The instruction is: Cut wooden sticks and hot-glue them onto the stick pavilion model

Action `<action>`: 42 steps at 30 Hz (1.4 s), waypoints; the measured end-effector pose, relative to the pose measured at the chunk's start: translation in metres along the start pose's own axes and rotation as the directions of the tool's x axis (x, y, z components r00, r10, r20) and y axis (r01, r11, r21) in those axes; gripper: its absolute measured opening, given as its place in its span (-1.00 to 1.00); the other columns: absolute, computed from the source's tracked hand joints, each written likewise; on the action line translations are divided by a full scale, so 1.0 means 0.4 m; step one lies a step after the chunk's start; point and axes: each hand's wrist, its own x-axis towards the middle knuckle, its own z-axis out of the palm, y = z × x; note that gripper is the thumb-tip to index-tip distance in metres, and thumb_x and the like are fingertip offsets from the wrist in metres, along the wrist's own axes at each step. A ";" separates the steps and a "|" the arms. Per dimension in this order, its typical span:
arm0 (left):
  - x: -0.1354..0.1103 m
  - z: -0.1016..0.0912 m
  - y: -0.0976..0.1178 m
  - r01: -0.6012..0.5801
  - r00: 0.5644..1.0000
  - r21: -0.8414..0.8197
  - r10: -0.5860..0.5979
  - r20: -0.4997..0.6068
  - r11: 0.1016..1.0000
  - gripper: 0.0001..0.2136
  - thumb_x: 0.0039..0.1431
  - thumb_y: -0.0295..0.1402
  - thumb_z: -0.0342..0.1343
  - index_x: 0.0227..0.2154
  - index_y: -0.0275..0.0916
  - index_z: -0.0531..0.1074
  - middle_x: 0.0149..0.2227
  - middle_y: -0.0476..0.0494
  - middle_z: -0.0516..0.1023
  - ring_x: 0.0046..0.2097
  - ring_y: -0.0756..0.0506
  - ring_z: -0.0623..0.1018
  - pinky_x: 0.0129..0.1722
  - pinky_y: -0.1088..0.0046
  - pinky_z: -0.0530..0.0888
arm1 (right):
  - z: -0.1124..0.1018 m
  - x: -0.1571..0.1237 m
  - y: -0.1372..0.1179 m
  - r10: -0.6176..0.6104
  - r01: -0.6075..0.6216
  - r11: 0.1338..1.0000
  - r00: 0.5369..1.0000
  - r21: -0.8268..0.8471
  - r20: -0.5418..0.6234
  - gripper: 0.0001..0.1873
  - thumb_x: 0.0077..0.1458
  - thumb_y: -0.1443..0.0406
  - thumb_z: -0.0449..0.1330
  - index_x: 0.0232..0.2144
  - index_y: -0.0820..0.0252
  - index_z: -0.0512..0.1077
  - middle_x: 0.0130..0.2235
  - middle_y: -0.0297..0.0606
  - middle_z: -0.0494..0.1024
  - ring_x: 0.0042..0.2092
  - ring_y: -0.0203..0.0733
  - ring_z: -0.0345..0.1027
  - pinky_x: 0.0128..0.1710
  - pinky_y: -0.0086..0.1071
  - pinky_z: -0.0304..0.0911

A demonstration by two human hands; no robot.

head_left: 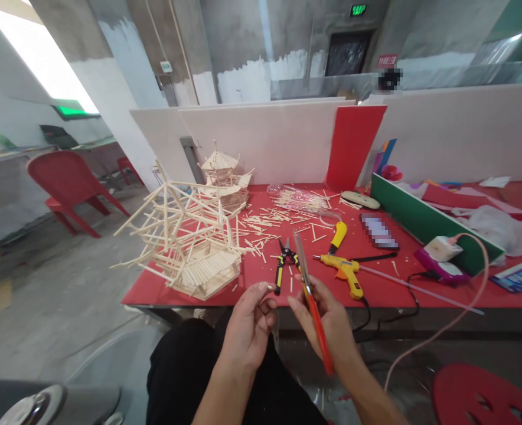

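Observation:
My left hand [251,321] is closed, thumb and forefinger pinching a short wooden stick piece [270,288] of which only a pale end shows. In my right hand [332,321] is a red-handled tool [317,324] with a long metal blade, seen edge-on, so its exact kind is unclear. Just beyond both hands lie black-and-yellow snips [280,273], jaws apart. A yellow hot glue gun [345,268] rests to their right, with a yellow-handled cutter [338,235] behind it. To the left stands a hexagonal stick-built pavilion frame [199,239].
Loose sticks [265,221] and a plastic bag of sticks [299,199] lie on the red table [261,298]. A smaller pavilion model [221,177] stands behind. At right are a phone [379,231], a green board [433,215], a white plug [442,249] and trailing cables.

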 end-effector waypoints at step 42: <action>-0.016 -0.075 0.007 -0.404 0.909 0.706 0.167 0.382 0.581 -0.73 0.23 -0.17 0.03 -0.29 -0.28 0.49 -0.40 -0.15 0.51 -0.50 0.00 0.43 -0.60 0.55 0.29 | -0.003 0.043 -0.064 0.115 -0.158 0.957 0.976 0.243 0.183 -0.45 0.00 0.07 0.32 0.00 0.14 0.35 -0.41 -0.40 0.43 -0.49 -0.34 0.32 -0.53 -0.47 0.27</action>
